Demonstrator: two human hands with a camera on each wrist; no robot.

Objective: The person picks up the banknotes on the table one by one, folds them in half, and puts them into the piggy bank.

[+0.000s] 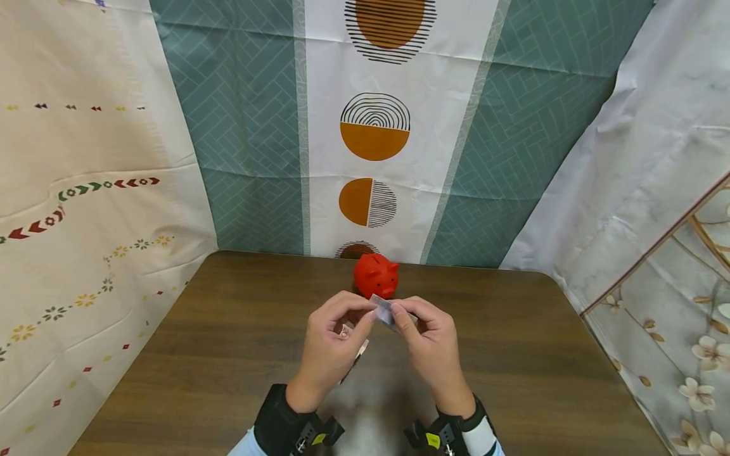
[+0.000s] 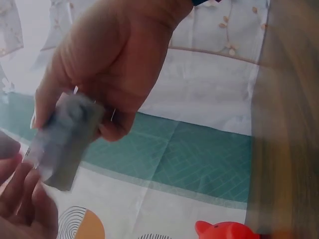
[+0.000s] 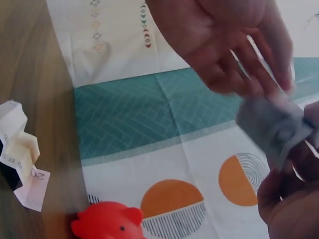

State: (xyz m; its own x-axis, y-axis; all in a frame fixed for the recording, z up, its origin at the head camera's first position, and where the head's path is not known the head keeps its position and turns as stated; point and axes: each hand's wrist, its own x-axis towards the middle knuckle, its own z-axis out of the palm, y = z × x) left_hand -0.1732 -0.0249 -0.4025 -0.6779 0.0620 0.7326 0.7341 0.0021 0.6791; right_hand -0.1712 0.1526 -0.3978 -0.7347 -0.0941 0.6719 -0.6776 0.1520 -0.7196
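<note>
A folded grey-blue banknote is held up over the table between both hands. My left hand pinches its left end between thumb and fingers. At the other end, the thumb and fingers of my right hand grip it. Both wrist views show the banknote blurred. Below and beside the left hand, a creased pinkish paper printed with a 20 lies zigzag-folded on the table, partly hidden by that hand in the head view. Just beyond the fingertips is a red piggy bank.
The brown wooden table ends at a patterned cloth hung behind it. White cloths with printed motifs hang at the left and right sides. Something black shows beside the zigzag-folded paper in the right wrist view.
</note>
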